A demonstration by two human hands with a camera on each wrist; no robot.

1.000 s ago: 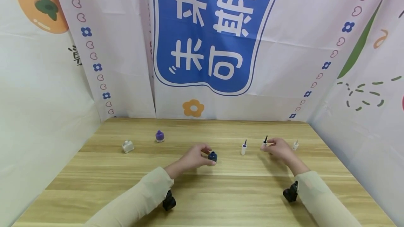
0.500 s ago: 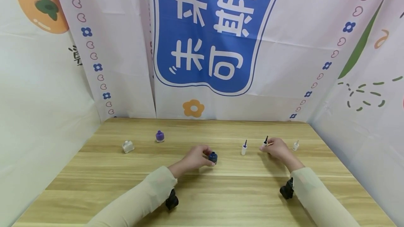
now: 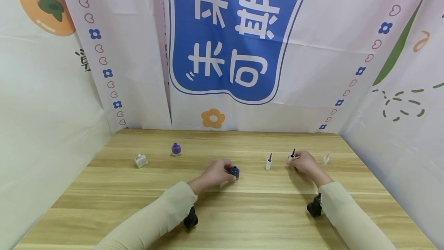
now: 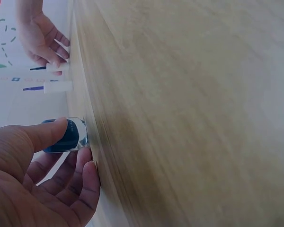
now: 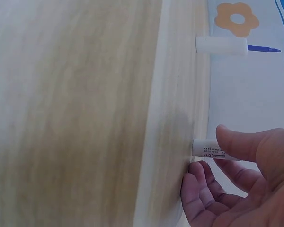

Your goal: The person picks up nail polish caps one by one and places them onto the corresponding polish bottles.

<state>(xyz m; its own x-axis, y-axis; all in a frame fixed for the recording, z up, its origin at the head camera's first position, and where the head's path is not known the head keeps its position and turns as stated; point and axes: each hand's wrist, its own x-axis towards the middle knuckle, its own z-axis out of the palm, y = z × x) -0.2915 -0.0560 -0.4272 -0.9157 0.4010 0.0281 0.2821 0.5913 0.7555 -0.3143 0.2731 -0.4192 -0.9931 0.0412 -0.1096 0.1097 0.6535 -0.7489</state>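
With thumb and fingers, my left hand [image 3: 216,173] pinches a small dark blue nail polish bottle [image 3: 235,172] that stands uncapped near the table's middle. The left wrist view shows my thumb across the side of this bottle [image 4: 75,140]. Farther right, my right hand [image 3: 306,163] pinches a white nail polish cap [image 3: 290,159] standing on the table, its dark brush pointing up. Small print shows on that cap [image 5: 206,148] in the right wrist view. To its left stands another white cap [image 3: 268,164] with a purple brush.
An uncapped purple nail polish bottle [image 3: 176,150] stands at the back left, and a whitish bottle [image 3: 141,161] farther left. Right of my right hand is a white cap with a pale brush [image 3: 325,161]. White printed cloth [image 3: 138,68] encloses the wooden table [image 3: 243,219].
My right forearm has shifted slightly left and my left forearm slightly right. Both hands stay at the dark blue bottle and the white cap, which have hardly moved.
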